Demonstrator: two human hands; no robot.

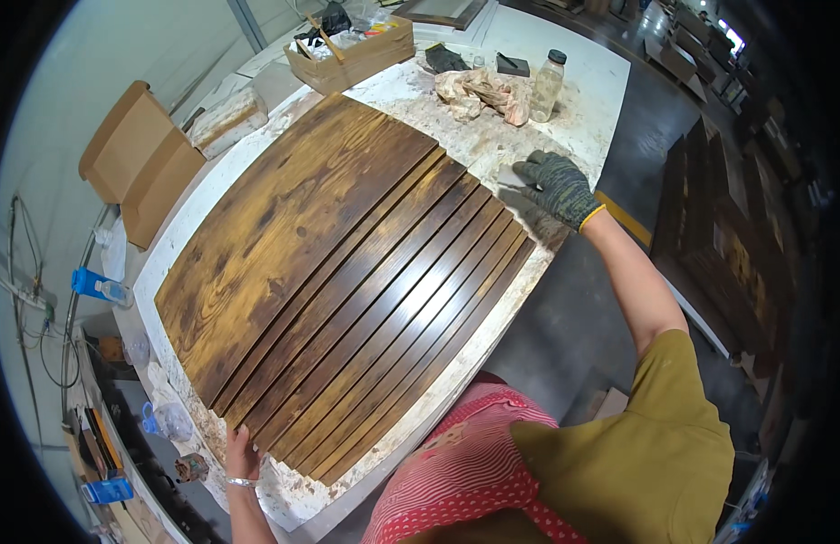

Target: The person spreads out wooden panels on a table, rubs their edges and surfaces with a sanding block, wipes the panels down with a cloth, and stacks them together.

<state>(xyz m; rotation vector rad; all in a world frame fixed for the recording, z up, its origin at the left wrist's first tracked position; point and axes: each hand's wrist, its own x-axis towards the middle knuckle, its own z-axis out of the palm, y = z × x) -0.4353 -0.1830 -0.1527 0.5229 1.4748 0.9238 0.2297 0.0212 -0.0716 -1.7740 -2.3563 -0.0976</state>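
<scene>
Dark brown wood-grain boards lie overlapped in a stepped row on the white-topped table, their long edges showing like stairs. My bare left hand, with a bracelet at the wrist, grips a board end at the near left side of the row; part of its fingers is hidden. Beyond the far right ends of the boards is my right hand, in a dark grey-green knit glove with a yellow cuff. Its fingers are closed on a small flat whitish piece, whose kind I cannot make out.
At the back of the stained table are a crumpled rag, a jar with a black lid, a dark glove and a filled cardboard box. An opened carton stands left. Stacked boards stand at right.
</scene>
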